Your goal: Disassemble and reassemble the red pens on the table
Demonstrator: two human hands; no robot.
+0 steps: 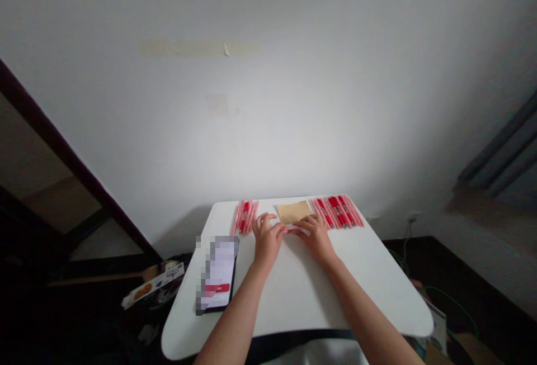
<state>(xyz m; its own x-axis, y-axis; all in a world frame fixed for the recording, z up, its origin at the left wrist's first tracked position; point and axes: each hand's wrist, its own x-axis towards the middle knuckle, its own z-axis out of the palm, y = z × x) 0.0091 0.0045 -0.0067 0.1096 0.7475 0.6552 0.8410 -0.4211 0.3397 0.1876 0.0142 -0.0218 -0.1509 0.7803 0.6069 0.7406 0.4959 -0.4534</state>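
My left hand [265,238] and my right hand [315,235] meet at the middle of a small white table [293,292], fingers curled and pinched together on a thin pink pen [292,231] held between them. A small tan paper pouch [294,211] lies just beyond the fingertips. To the left of it lies a small row of red and pink pens [245,216]. To the right lies a larger row of the same pens [339,212], close to my right hand.
A phone [218,275] with a lit screen lies on the table's left side. The white wall stands right behind the table. A printed box [151,287] lies on the dark floor at the left, and green cable [444,298] at the right.
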